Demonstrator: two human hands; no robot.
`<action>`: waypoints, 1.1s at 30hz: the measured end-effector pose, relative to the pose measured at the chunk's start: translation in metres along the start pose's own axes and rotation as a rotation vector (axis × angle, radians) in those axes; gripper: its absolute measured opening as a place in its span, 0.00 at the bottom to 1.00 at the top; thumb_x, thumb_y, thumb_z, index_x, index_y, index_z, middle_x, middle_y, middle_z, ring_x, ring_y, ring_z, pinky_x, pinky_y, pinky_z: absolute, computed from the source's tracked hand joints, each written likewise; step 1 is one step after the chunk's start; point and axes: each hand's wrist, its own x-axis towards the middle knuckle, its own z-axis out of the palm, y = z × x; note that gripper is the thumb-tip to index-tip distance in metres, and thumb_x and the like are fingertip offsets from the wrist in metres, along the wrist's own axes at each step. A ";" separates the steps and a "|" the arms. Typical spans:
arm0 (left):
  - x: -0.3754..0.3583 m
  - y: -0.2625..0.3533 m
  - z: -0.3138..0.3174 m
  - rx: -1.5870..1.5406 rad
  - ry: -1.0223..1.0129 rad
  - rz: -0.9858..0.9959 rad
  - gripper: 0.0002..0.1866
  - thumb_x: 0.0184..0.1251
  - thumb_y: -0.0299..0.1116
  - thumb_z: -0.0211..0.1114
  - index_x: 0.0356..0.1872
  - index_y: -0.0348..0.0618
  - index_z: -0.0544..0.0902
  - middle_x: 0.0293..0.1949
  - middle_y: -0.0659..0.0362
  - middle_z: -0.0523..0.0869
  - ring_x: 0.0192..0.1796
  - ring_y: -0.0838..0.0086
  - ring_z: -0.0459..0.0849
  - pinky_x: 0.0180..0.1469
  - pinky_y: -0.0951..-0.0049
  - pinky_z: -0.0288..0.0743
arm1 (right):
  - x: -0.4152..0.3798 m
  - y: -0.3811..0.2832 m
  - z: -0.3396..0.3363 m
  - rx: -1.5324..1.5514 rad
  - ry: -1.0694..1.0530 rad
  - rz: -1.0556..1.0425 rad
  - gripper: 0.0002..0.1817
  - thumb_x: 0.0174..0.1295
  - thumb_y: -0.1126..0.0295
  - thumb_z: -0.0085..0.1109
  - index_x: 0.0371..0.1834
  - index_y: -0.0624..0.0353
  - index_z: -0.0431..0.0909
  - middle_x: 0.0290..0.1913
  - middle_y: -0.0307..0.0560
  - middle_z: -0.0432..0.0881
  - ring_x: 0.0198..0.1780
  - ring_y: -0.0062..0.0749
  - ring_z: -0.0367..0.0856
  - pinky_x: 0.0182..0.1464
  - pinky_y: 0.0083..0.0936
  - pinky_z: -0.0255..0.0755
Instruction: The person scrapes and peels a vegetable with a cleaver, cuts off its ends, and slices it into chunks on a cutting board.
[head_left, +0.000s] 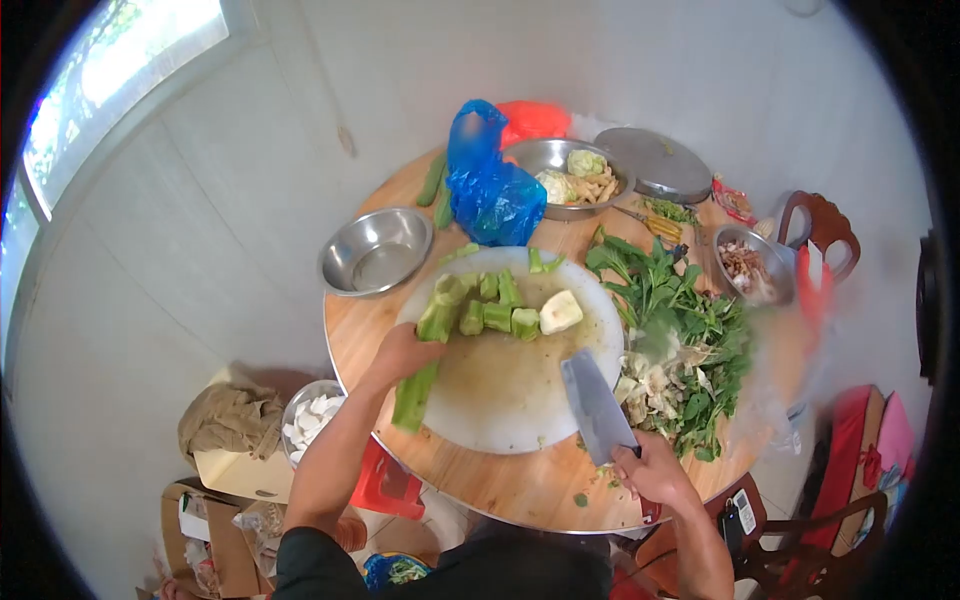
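Observation:
My left hand (405,355) is closed around a long green ridged vegetable (413,397), perhaps a luffa, at the left edge of the round white cutting board (490,420). Its far end lies near several cut green chunks (497,316) on the board. Beside them sits a pale peeled piece (561,312). In my right hand (650,468) is the black handle of a cleaver (597,405). The wide blade points away from me over the board's right edge, apart from the vegetable.
Leafy greens (690,320) pile up right of the board. A steel bowl (377,250) stands at the left, a blue plastic bag (490,190) behind. Farther back are a bowl of pale vegetables (570,210) and a round metal lid (655,163). A smaller bowl (750,265) sits at right.

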 end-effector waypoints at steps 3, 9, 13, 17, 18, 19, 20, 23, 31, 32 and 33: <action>-0.032 -0.004 -0.010 -0.644 -0.157 -0.061 0.29 0.66 0.42 0.74 0.62 0.34 0.80 0.43 0.52 0.90 0.42 0.66 0.89 0.46 0.63 0.81 | -0.001 0.025 -0.001 -0.181 0.210 -0.202 0.09 0.75 0.71 0.53 0.40 0.67 0.77 0.24 0.38 0.76 0.22 0.19 0.71 0.25 0.25 0.70; -0.109 0.025 0.002 -1.024 -0.319 0.111 0.35 0.65 0.35 0.72 0.73 0.41 0.71 0.51 0.57 0.85 0.48 0.73 0.84 0.49 0.69 0.82 | -0.005 0.040 -0.002 -0.376 0.556 -0.471 0.07 0.73 0.75 0.54 0.44 0.68 0.78 0.24 0.38 0.78 0.26 0.20 0.75 0.30 0.26 0.72; -0.135 0.059 0.036 -1.252 -0.631 0.033 0.38 0.64 0.41 0.73 0.73 0.40 0.70 0.52 0.55 0.83 0.50 0.70 0.84 0.50 0.69 0.81 | -0.023 0.001 0.007 -0.350 0.613 -0.444 0.08 0.71 0.75 0.58 0.46 0.69 0.79 0.33 0.65 0.86 0.34 0.58 0.88 0.38 0.41 0.78; -0.147 0.084 0.078 -1.516 -0.909 0.055 0.39 0.63 0.49 0.75 0.69 0.38 0.71 0.50 0.54 0.82 0.47 0.68 0.84 0.48 0.69 0.80 | -0.027 -0.006 0.013 -0.384 0.779 -0.589 0.09 0.72 0.76 0.60 0.50 0.68 0.82 0.29 0.55 0.84 0.29 0.40 0.84 0.34 0.33 0.76; -0.150 0.090 0.085 -1.544 -0.974 0.082 0.39 0.63 0.51 0.75 0.67 0.38 0.72 0.49 0.54 0.82 0.47 0.68 0.84 0.47 0.69 0.80 | -0.030 -0.006 0.011 -0.394 0.801 -0.604 0.12 0.71 0.76 0.61 0.53 0.68 0.84 0.34 0.61 0.88 0.33 0.51 0.89 0.38 0.36 0.80; -0.152 0.095 0.093 -1.540 -0.994 0.084 0.39 0.63 0.51 0.75 0.67 0.38 0.72 0.49 0.54 0.82 0.47 0.68 0.84 0.47 0.69 0.80 | -0.028 0.002 0.010 -0.426 0.854 -0.664 0.15 0.67 0.77 0.64 0.56 0.65 0.86 0.35 0.59 0.88 0.33 0.49 0.89 0.38 0.35 0.80; -0.155 0.099 0.101 -1.524 -0.997 0.114 0.39 0.63 0.55 0.75 0.67 0.38 0.72 0.48 0.54 0.82 0.45 0.68 0.83 0.45 0.69 0.80 | -0.032 0.002 0.009 -0.429 0.867 -0.654 0.15 0.67 0.77 0.64 0.56 0.65 0.86 0.35 0.59 0.88 0.33 0.49 0.89 0.38 0.35 0.80; -0.158 0.110 0.113 -1.486 -1.019 0.169 0.42 0.63 0.62 0.74 0.65 0.39 0.73 0.48 0.54 0.82 0.43 0.69 0.83 0.39 0.71 0.79 | -0.041 0.004 0.009 -0.752 0.946 -0.776 0.28 0.50 0.81 0.69 0.59 0.57 0.88 0.28 0.50 0.81 0.26 0.43 0.83 0.30 0.34 0.77; -0.160 0.128 0.119 -1.577 -1.151 0.151 0.34 0.75 0.58 0.63 0.58 0.30 0.81 0.41 0.50 0.88 0.33 0.73 0.85 0.29 0.75 0.78 | -0.050 0.006 0.013 -1.024 0.827 -0.989 0.32 0.42 0.74 0.75 0.58 0.54 0.89 0.23 0.38 0.61 0.20 0.27 0.71 0.21 0.30 0.64; -0.159 0.128 0.119 -1.575 -1.153 0.147 0.34 0.75 0.58 0.63 0.58 0.30 0.81 0.41 0.50 0.88 0.33 0.73 0.85 0.29 0.75 0.78 | -0.049 0.007 0.012 -1.022 0.826 -0.986 0.32 0.42 0.74 0.75 0.58 0.54 0.89 0.23 0.38 0.61 0.20 0.27 0.71 0.21 0.30 0.64; -0.159 0.129 0.119 -1.478 -1.100 0.162 0.34 0.76 0.58 0.62 0.56 0.30 0.82 0.37 0.51 0.88 0.30 0.73 0.85 0.27 0.75 0.76 | -0.048 0.008 0.012 -1.026 0.827 -0.988 0.31 0.43 0.73 0.75 0.58 0.54 0.90 0.23 0.38 0.62 0.20 0.27 0.71 0.21 0.30 0.63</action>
